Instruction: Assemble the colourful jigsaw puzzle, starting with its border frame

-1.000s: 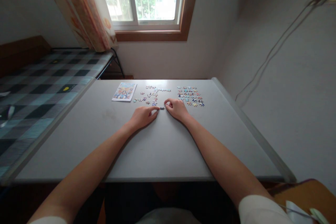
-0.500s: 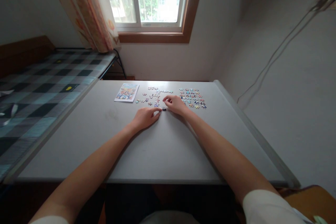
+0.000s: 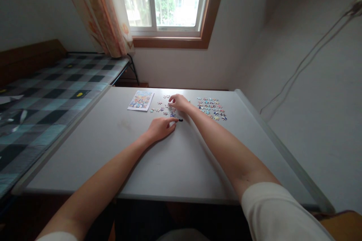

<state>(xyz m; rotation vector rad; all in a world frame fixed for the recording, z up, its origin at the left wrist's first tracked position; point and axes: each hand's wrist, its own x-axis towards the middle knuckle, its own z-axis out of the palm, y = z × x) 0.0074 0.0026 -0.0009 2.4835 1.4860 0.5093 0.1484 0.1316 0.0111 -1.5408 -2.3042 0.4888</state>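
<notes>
- A pale grey table (image 3: 158,165), smooth on top, with a faint brownish smudge (image 3: 123,124) on its left half.
- A colourful picture card (image 3: 140,101) with a white border, flat near the far edge, left of the puzzle.
- Loose pieces (image 3: 157,110) scattered just right of the card.
- A purplish bit of puzzle (image 3: 172,115) beside them.
- A small dark piece (image 3: 180,120) nearer the front.
- Spread-out pieces (image 3: 211,108) in rough rows farther right.
</notes>
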